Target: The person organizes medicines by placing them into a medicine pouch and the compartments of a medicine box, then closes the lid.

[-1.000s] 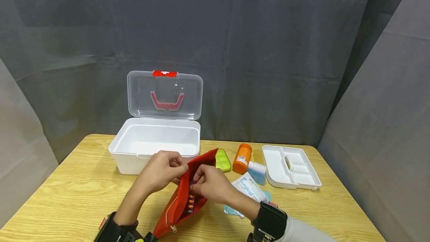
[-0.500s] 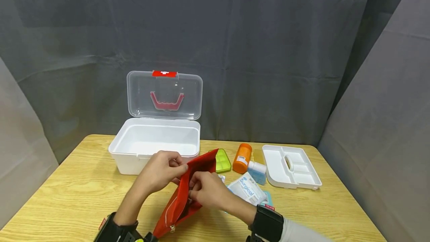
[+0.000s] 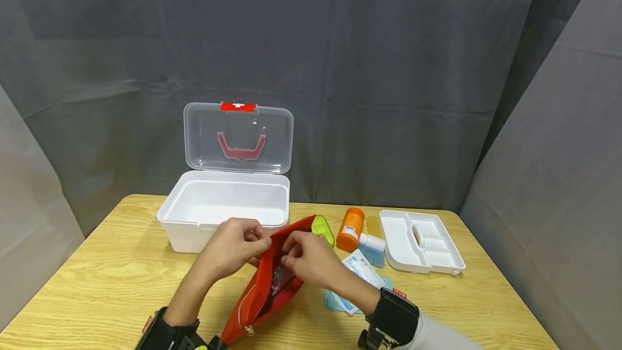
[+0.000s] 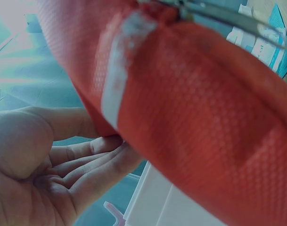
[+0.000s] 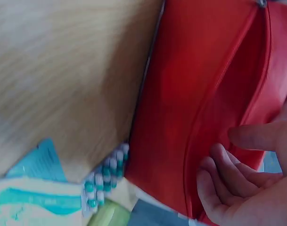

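Red zip pouch (image 3: pixel 264 280) is lying lengthwise toward the white box (image 3: pixel 223 207), left hand (image 3: pixel 233 247) and right hand (image 3: pixel 308 258) both pinching its open mouth.

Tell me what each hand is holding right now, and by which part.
Both hold the red pouch: the left hand pinches its open top edge, the right hand grips the opposite edge of the opening.

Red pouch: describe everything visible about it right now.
The red pouch is a flat zippered bag of mesh-textured fabric with a pale stripe, tilted up off the wooden table with its mouth open. The left hand pinches its upper edge; the right hand holds the opposite edge. Something shiny shows inside.
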`<state>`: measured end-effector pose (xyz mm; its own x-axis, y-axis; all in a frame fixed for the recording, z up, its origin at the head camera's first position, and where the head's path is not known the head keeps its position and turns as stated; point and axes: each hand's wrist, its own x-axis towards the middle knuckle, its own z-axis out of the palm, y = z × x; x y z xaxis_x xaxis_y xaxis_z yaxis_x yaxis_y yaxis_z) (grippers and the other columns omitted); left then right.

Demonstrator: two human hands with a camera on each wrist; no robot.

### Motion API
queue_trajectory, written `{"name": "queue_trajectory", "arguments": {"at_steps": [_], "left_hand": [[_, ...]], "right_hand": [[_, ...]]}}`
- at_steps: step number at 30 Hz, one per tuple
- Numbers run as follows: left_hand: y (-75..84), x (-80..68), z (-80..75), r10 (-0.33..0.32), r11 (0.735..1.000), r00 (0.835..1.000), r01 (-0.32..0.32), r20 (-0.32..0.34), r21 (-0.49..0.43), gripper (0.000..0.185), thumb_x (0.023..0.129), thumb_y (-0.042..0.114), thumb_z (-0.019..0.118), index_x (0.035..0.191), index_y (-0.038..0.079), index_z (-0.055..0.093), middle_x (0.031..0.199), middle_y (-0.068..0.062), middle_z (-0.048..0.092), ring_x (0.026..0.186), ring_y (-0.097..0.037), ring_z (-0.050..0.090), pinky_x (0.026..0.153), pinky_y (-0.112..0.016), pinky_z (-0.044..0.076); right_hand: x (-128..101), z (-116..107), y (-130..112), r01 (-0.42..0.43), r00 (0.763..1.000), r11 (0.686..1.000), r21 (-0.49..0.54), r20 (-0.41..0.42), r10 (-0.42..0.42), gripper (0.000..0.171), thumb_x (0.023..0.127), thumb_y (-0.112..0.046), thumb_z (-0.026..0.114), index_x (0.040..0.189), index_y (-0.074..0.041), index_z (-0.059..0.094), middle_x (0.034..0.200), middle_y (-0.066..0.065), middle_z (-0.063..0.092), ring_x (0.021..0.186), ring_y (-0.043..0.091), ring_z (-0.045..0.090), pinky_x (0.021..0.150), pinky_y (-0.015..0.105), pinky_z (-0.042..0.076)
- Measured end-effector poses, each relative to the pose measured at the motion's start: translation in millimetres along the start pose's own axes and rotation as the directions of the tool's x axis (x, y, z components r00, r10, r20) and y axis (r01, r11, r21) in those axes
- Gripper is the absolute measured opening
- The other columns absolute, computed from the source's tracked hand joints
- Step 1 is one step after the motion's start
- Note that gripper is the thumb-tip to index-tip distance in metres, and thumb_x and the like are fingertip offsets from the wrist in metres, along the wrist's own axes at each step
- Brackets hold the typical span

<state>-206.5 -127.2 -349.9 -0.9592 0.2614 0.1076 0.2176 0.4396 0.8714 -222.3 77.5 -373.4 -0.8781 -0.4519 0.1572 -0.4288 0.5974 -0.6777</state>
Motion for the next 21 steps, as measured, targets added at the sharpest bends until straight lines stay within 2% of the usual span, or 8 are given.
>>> {"name": "queue_trajectory", "arguments": {"at_steps": [4,8,11,17,21], "left_hand": [[0.2,-1.0,-0.6,-0.005,1.0,1.0,0.005,-0.007,0.004,0.012,0.091,0.013,0.067,0.087,0.002,0.069,0.077,-0.007,0.074,0.062,-0.016,0.072,0.058,-0.031,0.062],[0.1,-0.9,-1.2,-0.018,1.0,1.0,0.018,-0.006,0.002,0.013,0.091,0.014,0.067,0.088,0.002,0.07,0.078,-0.007,0.074,0.062,-0.017,0.072,0.059,-0.031,0.062],[-0.3,-0.6,-1.7,-0.03,1.0,1.0,0.03,-0.009,0.007,0.013,0.092,0.014,0.066,0.087,0.002,0.07,0.077,-0.006,0.074,0.061,-0.017,0.072,0.059,-0.031,0.062],[-1.2,-0.4,-2.6,-0.027,1.0,1.0,0.028,-0.014,0.012,0.013,0.092,0.014,0.066,0.087,0.002,0.07,0.075,-0.005,0.074,0.06,-0.017,0.072,0.059,-0.031,0.062],[-1.3,-0.9,-2.8,-0.014,1.0,1.0,0.014,-0.012,0.008,0.014,0.092,0.014,0.067,0.088,0.001,0.07,0.077,-0.006,0.074,0.061,-0.017,0.072,0.059,-0.031,0.062]], "right_hand": [[3.3,-11.8,7.7,-0.008,0.995,0.999,-0.035,-0.096,0.004,0.006,0.087,-0.008,0.07,0.093,-0.005,0.069,0.076,0.0,0.067,0.067,0.009,0.06,0.058,0.023,0.052],[5.6,-21.2,17.3,-0.036,0.979,0.996,-0.076,-0.204,0.02,0.002,0.087,-0.008,0.07,0.088,-0.008,0.068,0.074,-0.002,0.065,0.067,0.009,0.057,0.06,0.024,0.05],[6.1,-24.9,25.5,-0.044,0.968,0.993,-0.111,-0.252,0.015,0.002,0.086,-0.005,0.067,0.086,-0.007,0.067,0.071,-0.002,0.063,0.063,0.01,0.055,0.057,0.025,0.048],[7.3,-18.5,48.6,-0.04,0.971,0.977,-0.208,-0.238,-0.011,0.006,0.082,-0.001,0.066,0.087,-0.003,0.067,0.069,0.002,0.062,0.06,0.012,0.052,0.054,0.026,0.044],[6.4,-6.7,65.6,-0.045,0.981,0.962,-0.27,-0.192,-0.008,0.009,0.08,-0.003,0.071,0.089,-0.003,0.068,0.077,0.006,0.067,0.068,0.018,0.06,0.06,0.03,0.05]]}}
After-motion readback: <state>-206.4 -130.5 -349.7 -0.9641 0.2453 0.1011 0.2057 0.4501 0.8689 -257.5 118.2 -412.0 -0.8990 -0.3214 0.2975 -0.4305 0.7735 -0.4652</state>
